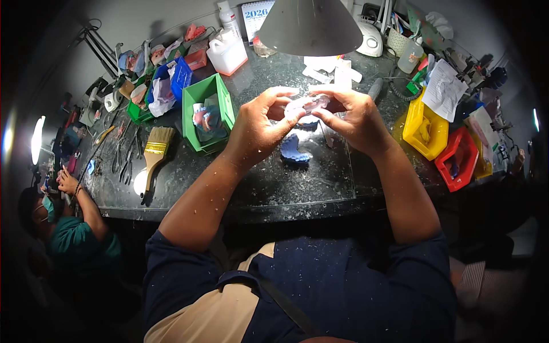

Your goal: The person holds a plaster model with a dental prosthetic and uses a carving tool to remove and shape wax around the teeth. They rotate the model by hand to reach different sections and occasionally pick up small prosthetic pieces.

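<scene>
My left hand (260,128) and my right hand (351,123) meet beneath the lamp shade (311,31), their fingers and thumbs closed on a small pale, translucent, irregular piece (306,104), which looks like a dental piece. Just below it a dark-based blue piece (309,125) is partly hidden by the fingers. Nearer me on the dark worktop (269,194) lies a blue dental cast (294,148), with pale debris scattered around. A narrow light strip (329,141) lies beside my right thumb.
Left: green bin (192,137) with a bagged piece, blue bin (182,74), brush (156,148), several hand tools (123,160). Back: white jug (227,52). Right: yellow bin (412,131), red bin (460,174), papers (443,88). A co-worker (80,240) sits at far left.
</scene>
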The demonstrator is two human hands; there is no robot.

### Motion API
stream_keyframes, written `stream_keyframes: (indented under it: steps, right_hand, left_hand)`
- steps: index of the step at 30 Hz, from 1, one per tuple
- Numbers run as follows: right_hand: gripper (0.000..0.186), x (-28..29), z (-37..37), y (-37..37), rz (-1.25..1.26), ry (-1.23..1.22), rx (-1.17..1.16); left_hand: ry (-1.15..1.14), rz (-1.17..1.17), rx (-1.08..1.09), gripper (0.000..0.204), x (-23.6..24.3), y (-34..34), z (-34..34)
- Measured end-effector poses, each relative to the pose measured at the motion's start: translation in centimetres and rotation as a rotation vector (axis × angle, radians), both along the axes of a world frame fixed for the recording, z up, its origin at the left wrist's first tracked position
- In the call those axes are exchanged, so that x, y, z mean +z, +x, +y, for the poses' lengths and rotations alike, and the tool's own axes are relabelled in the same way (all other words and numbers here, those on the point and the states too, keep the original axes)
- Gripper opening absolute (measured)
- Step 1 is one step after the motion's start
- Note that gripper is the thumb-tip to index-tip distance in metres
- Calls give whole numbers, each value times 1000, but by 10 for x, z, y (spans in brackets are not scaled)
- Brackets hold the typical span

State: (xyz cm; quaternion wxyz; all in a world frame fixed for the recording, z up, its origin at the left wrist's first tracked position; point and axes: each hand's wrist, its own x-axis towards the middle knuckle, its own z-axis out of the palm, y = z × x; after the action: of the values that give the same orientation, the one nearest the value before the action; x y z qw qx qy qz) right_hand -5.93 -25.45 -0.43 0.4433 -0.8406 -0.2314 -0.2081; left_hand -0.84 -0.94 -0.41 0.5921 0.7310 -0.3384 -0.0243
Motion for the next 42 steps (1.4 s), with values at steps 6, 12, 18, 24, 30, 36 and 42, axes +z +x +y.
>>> stream_keyframes:
  steps: [6, 12, 18, 24, 30, 36, 42]
  right_hand:
    - [31, 15, -7, -21, 78, -313, -124]
    - [34, -18, -2, -68, 140, -369, -347]
    - [41, -17, 9, -77, 81, -481, -330]
    - [44, -10, 0, -114, 31, -334, -335]
    - [36, -19, -21, -165, -58, -198, -325]
    - [28, -15, -70, -228, -144, -202, -540]
    - [30, -23, -157, -257, -426, -50, -1237]
  left_hand:
    - [171, -692, 314, 30, 45, -9, 38]
    - [198, -598, 556, 24, 63, -43, 99]
    - [555, -475, 922, 50, 11, -34, 152]
    - [664, -286, 761, 46, -8, -11, 159]
    - [549, -459, 716, 29, -21, -6, 177]
    - [523, -581, 725, 36, -9, -20, 188]
    - [304, -440, 669, 31, 11, -60, 180]
